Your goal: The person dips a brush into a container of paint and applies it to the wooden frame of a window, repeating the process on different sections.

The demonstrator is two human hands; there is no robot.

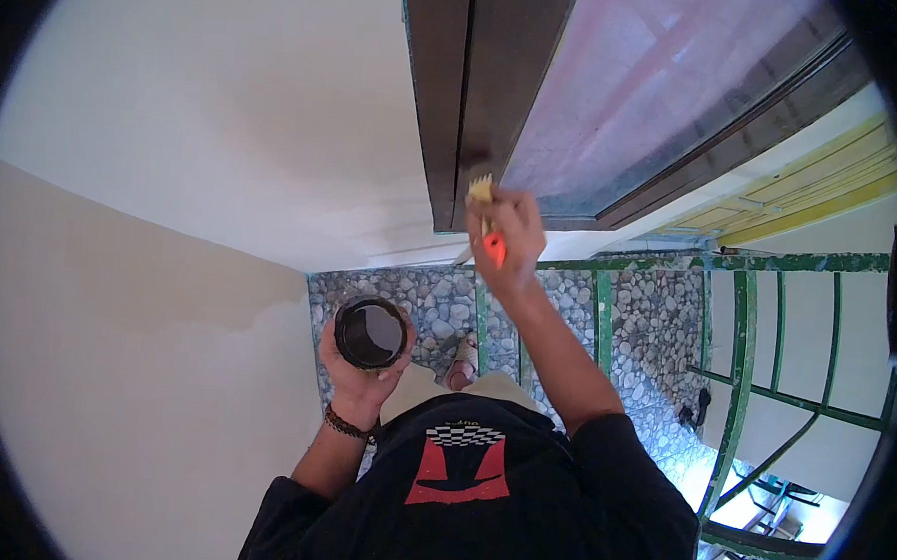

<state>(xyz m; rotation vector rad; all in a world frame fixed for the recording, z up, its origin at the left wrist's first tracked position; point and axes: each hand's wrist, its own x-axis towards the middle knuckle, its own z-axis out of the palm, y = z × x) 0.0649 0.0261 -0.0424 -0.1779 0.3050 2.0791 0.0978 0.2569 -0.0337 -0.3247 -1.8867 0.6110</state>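
My left hand [361, 381] is wrapped round a round dark container [370, 333] that holds dark, shiny liquid, in front of my body at the lower middle. My right hand [507, 238] grips a paintbrush [494, 246] with an orange handle end and a pale yellowish head. The brush head is at the lower part of a dark brown wooden window frame [490, 92]. Whether the bristles touch the wood cannot be made out.
A glass pane [637, 98] with a pinkish covering lies right of the frame. Pale walls [196, 99] stand at the left. Green metal bars [603, 317] cross above a pebbled floor [657, 319]. Yellow slats [823, 186] and dark footwear [701, 407] are at the right.
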